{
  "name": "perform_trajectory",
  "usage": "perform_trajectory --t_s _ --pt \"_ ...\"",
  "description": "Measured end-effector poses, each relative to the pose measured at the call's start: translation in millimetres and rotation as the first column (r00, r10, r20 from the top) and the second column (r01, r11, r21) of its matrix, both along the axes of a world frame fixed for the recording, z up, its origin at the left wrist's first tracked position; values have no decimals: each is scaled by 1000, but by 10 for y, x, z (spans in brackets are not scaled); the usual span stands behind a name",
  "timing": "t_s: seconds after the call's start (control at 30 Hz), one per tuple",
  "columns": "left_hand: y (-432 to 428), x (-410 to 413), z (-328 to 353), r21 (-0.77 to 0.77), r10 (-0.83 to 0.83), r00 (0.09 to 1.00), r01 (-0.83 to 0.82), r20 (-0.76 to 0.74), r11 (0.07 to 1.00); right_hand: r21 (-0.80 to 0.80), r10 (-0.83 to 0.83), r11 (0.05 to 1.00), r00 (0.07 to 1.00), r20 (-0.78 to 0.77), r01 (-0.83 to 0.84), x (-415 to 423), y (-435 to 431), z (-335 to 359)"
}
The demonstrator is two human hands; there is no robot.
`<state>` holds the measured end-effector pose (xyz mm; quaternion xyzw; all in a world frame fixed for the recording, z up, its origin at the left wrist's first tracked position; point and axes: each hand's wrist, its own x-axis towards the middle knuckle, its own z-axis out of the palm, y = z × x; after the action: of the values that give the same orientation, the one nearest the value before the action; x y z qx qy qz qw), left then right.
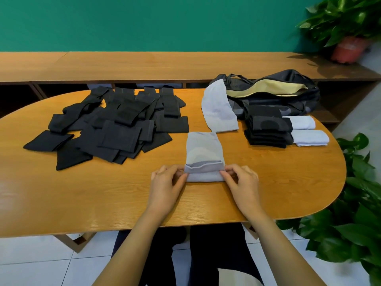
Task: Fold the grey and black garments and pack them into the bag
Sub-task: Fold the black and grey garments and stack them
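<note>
flat on the counter point(103, 193), near edge: grey garment point(203, 153), bottom end turned up. pinched at the fold's two corners by left hand point(167, 182) and right hand point(241, 180). likely light, soft, limp knit; best held at both corners, kept taut.

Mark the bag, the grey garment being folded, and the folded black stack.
bag point(288, 76): head view, dark top flap.
grey garment point(204, 149): head view, flat middle above the fold.
folded black stack point(268, 124): head view, top piece.

Green wall point(144, 21), wooden table point(103, 199), long bench point(144, 65), white tiled floor point(37, 263), potted plants point(348, 32).
</note>
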<state>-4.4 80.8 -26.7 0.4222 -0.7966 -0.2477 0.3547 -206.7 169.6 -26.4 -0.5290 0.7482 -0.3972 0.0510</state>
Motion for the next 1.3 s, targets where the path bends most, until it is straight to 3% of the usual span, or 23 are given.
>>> perform_trajectory --t_s 0.23,0.43,0.53,0.67,0.93,1.3 --pt "9 -18 24 84 -5 998 11 -69 996 -7 -21 1000 999 -33 21 24 17 9" --pt "24 -20 47 44 22 998 -24 54 999 5 -6 1000 998 -67 7 32 3 -6" --pt "23 -16 31 -57 -2 995 7 100 998 -25 37 999 984 -175 -42 40 -2 1" --pt "32 -15 18 -101 -45 987 62 156 993 50 159 987 947 -279 -151 49 -8 -6" --pt "33 -24 39 -45 -103 948 122 303 992 206 160 972 964 -214 -115 70 -9 50" --pt "54 -21 38 -68 -62 984 74 165 995 88 193 981 947 -257 -176 40 -8 -2"
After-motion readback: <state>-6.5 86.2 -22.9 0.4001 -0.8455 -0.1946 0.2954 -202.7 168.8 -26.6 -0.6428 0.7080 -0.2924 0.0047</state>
